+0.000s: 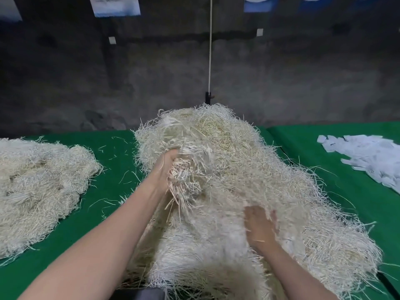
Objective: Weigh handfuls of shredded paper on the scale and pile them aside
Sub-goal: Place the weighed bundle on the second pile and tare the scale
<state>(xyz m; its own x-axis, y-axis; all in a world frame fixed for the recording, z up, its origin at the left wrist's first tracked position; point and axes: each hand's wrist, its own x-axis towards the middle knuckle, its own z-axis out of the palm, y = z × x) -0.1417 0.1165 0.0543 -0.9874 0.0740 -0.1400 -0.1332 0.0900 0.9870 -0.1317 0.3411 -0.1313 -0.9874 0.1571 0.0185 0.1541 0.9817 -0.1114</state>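
A big heap of pale shredded paper (249,174) fills the middle of the green table (112,156). My left hand (166,169) is pushed into the heap's left side and grips a clump of shreds (184,176), fingers buried in it. Nearer to me, my right hand (260,226) lies on top of the heap with fingers spread, blurred by motion. A second, flatter pile of shredded paper (39,187) lies at the left. No scale shows in the view.
White cut paper slips (368,156) are spread at the right on the green cloth. A white cord (210,50) hangs down to a black post (207,98) behind the heap. A dark wall stands behind the table. Loose strands lie between the piles.
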